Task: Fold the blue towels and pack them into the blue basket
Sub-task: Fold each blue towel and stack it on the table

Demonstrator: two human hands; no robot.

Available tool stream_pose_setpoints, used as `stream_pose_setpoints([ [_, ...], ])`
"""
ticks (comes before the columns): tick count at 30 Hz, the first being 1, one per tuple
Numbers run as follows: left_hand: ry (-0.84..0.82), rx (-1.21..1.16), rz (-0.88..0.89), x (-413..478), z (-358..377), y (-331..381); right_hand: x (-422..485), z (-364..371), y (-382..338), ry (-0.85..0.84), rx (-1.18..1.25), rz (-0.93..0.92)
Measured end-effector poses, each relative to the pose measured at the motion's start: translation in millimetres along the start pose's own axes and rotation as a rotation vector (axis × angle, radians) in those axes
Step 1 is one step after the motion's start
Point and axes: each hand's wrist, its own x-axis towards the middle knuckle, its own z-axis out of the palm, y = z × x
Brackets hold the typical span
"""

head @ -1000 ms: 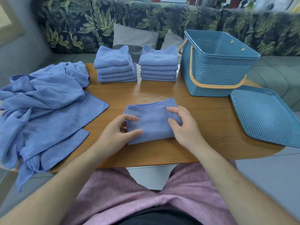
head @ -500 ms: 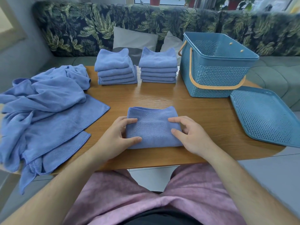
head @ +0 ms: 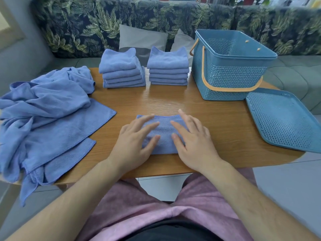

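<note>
The left grip and right grip are lying flat, fingers straight, clasping nothing and pressing the folded towel lying beneath both, near the front edge of the tabletop.

Your left hand and right hand are smeared by motion blur, worst at the tips. You have bright, soft daylight coming from behind the sofa well beyond them. It leaves a pale sheen on the table just past them and only faint shadows beneath. Far out from your grip, the frame edges bow and soften, tilting the basket
</note>
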Motion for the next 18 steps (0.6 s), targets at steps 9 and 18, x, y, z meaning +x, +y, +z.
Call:
stream_pose_setpoints([
  [9,-0.215,0.073,-0.223,-1.1,17.8,-8.9,1.1,-2.6,3.0,-0.377,-0.151,0.342],
  [18,-0.144,0.072,-0.327,-3.7,16.8,-3.7,2.2,4.4,7.0,-0.144,0.158,0.233],
])
